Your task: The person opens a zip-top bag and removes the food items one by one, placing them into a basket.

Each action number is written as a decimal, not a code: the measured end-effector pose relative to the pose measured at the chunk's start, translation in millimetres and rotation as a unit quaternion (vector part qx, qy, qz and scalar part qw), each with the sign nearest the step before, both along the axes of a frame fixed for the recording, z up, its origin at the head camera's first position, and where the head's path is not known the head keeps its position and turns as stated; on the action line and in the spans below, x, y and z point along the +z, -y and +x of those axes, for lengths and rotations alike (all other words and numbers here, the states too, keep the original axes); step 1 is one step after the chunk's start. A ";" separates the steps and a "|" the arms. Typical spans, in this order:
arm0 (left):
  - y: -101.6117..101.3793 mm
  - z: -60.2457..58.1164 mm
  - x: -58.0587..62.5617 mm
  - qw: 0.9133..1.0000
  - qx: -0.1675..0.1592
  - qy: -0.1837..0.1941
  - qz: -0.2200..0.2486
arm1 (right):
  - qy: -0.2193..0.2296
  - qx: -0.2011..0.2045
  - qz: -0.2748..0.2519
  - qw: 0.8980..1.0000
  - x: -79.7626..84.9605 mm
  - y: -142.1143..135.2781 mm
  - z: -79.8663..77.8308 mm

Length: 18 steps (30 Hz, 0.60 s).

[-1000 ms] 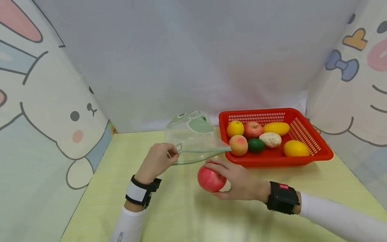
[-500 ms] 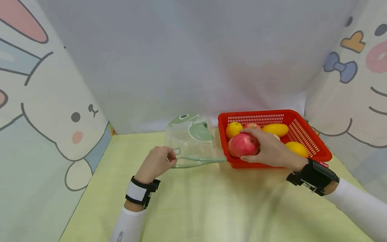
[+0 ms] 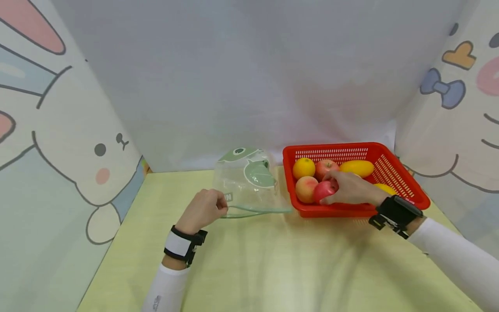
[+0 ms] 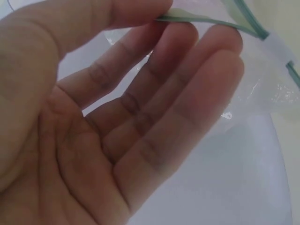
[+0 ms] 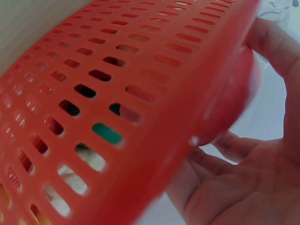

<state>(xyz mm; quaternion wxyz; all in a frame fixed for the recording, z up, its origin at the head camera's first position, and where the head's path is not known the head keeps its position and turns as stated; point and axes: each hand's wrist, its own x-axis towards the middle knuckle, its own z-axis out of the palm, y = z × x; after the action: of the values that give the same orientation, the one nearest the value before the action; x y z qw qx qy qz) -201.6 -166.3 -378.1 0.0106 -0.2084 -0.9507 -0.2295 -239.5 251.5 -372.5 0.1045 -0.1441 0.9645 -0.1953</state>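
My left hand [image 3: 202, 211] pinches the green-edged mouth of a clear zip bag [image 3: 249, 195] at its left corner, between thumb and fingertips. In the left wrist view the bag's green zip strip [image 4: 206, 20] passes under the thumb. The bag lies flat with its mouth towards me and has a green cartoon print. Inside the near side of a red basket [image 3: 331, 212], my right hand [image 3: 352, 188] holds a red apple [image 3: 323, 190] with its fingers curled round it. A peach [image 3: 305, 189] sits just left of this apple. In the right wrist view the basket's wall partly hides the apple [image 5: 234, 101].
The basket also holds an orange [image 3: 303, 168], a paler apple [image 3: 325, 168], a yellow mango-like fruit [image 3: 356, 168] and another yellow fruit [image 3: 385, 189]. Behind the right hand, the green and whitish pieces are mostly hidden. A grey-white cloth wall [image 3: 234, 86] rises at the back.
My right hand has carried the red apple from in front of the bag rightward and down into the basket. My left hand keeps its pinch on the bag, whose mouth has sunk flatter.
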 end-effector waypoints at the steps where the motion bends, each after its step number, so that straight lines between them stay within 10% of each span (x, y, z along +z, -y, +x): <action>1: 0.2 -0.4 -0.7 1.000 -0.002 0.000 0.000 | 0.000 -0.001 0.006 1.000 -2.0 0.1 -1.6; 18: 1.4 -6.5 -3.2 1.000 -0.010 0.023 0.002 | 0.010 -0.025 0.056 0.998 -7.0 -4.9 -3.5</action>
<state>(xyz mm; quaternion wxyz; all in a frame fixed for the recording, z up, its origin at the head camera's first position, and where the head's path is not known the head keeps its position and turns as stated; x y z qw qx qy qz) -208.0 -167.6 -381.3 -0.0130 -0.2127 -0.9479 -0.2367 -243.0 256.4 -379.5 0.1169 -0.1119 0.9761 -0.1448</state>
